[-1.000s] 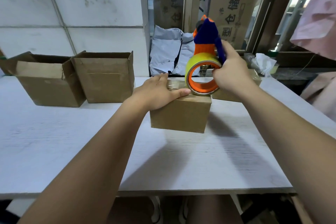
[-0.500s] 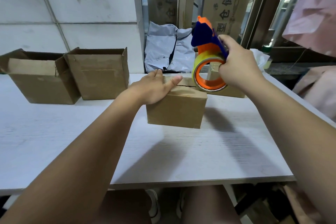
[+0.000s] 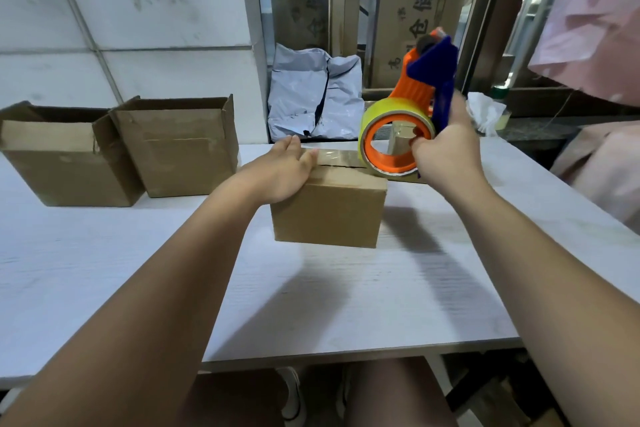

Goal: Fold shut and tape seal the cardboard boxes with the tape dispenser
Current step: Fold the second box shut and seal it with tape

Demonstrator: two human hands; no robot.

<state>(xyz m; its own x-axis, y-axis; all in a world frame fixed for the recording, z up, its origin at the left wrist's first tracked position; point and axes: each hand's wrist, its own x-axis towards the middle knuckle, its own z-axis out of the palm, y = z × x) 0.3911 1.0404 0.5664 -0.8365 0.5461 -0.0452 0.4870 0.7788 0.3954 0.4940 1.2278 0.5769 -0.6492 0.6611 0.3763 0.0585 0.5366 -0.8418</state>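
A small closed cardboard box (image 3: 329, 215) stands mid-table, with a strip of clear tape along its top seam. My left hand (image 3: 280, 172) lies flat on the box's top left, fingers straight. My right hand (image 3: 445, 152) grips the orange and blue tape dispenser (image 3: 412, 114), which carries a yellowish tape roll. The dispenser hovers at the box's far right top corner, tilted up. Two open cardboard boxes (image 3: 180, 146) (image 3: 65, 156) stand at the left with their flaps up.
The white table (image 3: 346, 305) ends at a near edge below my arms. Another taped box (image 3: 398, 144) shows through the roll behind the dispenser. A grey plastic mailer bag (image 3: 311, 97) leans at the back. Pink cloth (image 3: 595, 21) hangs at the right, and tissue (image 3: 485, 111) lies on the sill.
The dispenser has moved right along the box top and risen off the far right corner. My left hand has slid left and flattened on the box.
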